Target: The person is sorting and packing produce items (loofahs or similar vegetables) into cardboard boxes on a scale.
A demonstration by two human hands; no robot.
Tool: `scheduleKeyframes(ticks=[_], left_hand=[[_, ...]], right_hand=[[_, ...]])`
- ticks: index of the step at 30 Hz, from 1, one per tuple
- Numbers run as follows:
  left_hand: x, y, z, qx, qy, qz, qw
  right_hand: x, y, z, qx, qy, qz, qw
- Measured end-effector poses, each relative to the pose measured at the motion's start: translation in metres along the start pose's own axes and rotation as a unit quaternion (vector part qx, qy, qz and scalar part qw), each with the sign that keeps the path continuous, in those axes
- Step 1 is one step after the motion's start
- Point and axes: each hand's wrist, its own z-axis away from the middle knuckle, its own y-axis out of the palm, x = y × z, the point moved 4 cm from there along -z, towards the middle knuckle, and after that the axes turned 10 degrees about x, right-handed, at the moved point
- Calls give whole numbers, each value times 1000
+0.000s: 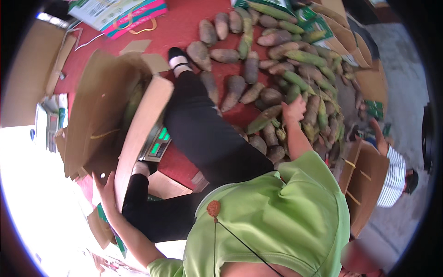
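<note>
Steadying the carton, seemingly, left hand sits wide-gripped at its edge; right of it, the right hand touches piled roots, grip hard to tell.

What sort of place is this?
Probably a produce weighing and packing area: a heap of elongated brown and green produce on a red surface, a digital scale with lit green digits, and an open cardboard box.
</note>
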Motion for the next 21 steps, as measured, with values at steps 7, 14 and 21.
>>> scheduleKeyframes(ticks=[7,14,21], left_hand=[[-25,11,9,-56,31,-31,997],[-23,8,18,-88,28,-16,996],[-40,8,26,-77,4,-83,994]], right_hand=[[-23,22,-26,21,54,-56,997],[-2,26,-14,84,-59,-270,957],[126,-59,52,176,-362,-396,825]])
